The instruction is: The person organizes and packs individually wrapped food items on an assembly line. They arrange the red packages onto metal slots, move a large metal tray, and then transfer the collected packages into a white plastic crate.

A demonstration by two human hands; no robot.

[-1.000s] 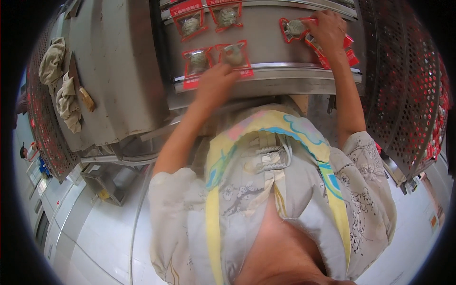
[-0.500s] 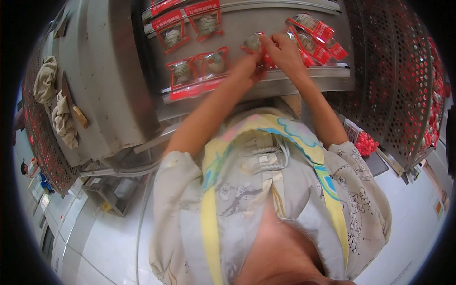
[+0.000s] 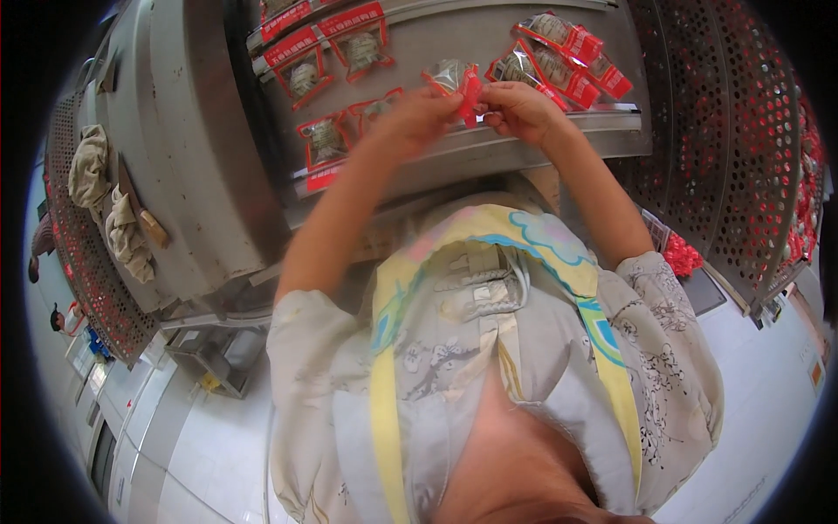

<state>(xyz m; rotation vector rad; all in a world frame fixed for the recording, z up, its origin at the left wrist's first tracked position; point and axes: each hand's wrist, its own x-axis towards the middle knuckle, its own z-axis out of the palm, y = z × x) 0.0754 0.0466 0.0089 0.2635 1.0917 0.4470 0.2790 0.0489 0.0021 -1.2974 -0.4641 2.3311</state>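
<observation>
Between my hands is a clear pouch [image 3: 450, 79] with a red end and a pale, egg-like thing inside. My left hand [image 3: 417, 115], slightly blurred, has its fingertips closed on the pouch's lower side. At its red end, the thumb and fingers of my right hand [image 3: 524, 112] pinch the edge. Beyond my right hand, several similar pouches [image 3: 559, 70] overlap in a loose pile. To the left, other pouches lie in rows with red ends, such as one pouch [image 3: 360, 48] at the back and another pouch [image 3: 325, 140] nearer, partly overlapped by my left arm.
The pouches lie on a metal machine bed [image 3: 419, 35] with a raised front rail [image 3: 559, 125]. A large metal cover [image 3: 188, 148] stands at left, with rags [image 3: 90, 166] beyond. On the right is a perforated metal rack [image 3: 698, 148] with red packets behind it.
My left hand and the pouch have shifted left, and my hands are further apart. The pouch now shows between them. The whole view has tilted slightly.
</observation>
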